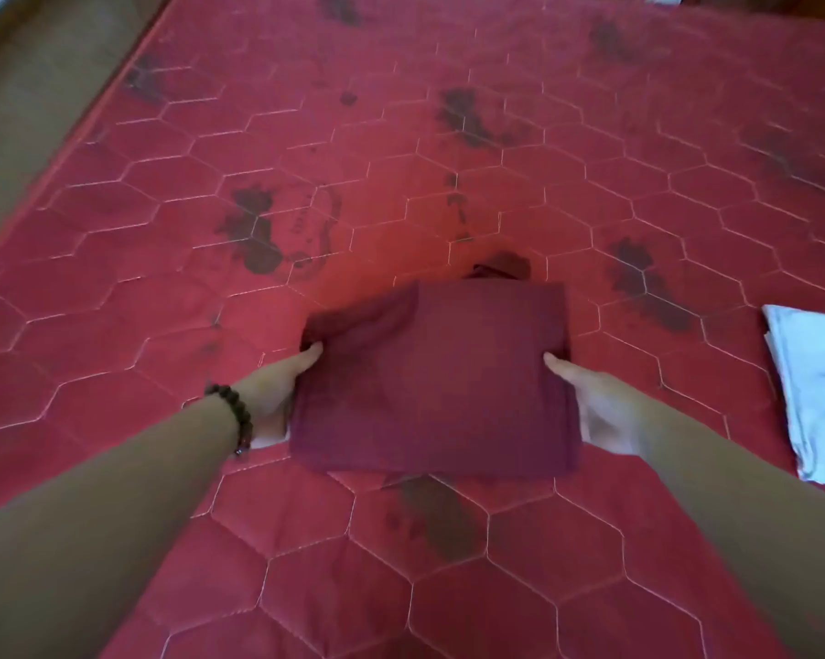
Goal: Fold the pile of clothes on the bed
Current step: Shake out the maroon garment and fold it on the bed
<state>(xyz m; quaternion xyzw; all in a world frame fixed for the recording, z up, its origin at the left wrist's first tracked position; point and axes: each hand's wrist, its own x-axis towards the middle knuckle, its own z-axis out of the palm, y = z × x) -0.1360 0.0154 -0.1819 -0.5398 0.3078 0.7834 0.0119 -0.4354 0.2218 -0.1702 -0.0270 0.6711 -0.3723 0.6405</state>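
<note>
A dark maroon garment [432, 380], folded into a neat rectangle, sits in the middle of the red quilted bed [401, 159]. My left hand [275, 394] holds its left edge, thumb on top and fingers hidden under the cloth. My right hand [596, 404] holds the right edge the same way, fingers tucked out of sight beneath. A beaded bracelet [237, 413] circles my left wrist.
A folded white cloth [814, 392] lies at the bed's right side. The bedspread carries dark flower prints and a hexagon stitch pattern. The bed's left edge [68, 149] runs diagonally, with a brown floor beyond it.
</note>
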